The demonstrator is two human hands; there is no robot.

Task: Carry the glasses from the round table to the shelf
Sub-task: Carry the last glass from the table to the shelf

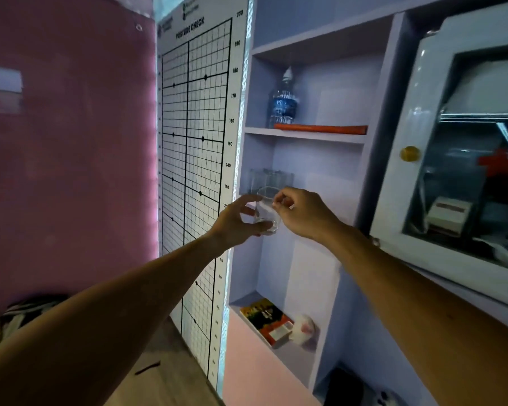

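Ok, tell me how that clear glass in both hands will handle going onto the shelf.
The glass looks thin-walled and clear, so probably fragile. Its smooth sides may be slippery. Other glasses already stand on that shelf, so it could knock against them.

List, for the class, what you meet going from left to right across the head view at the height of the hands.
Pink wall → posture check chart → left hand → held glass → right hand → glass-fronted cabinet door.
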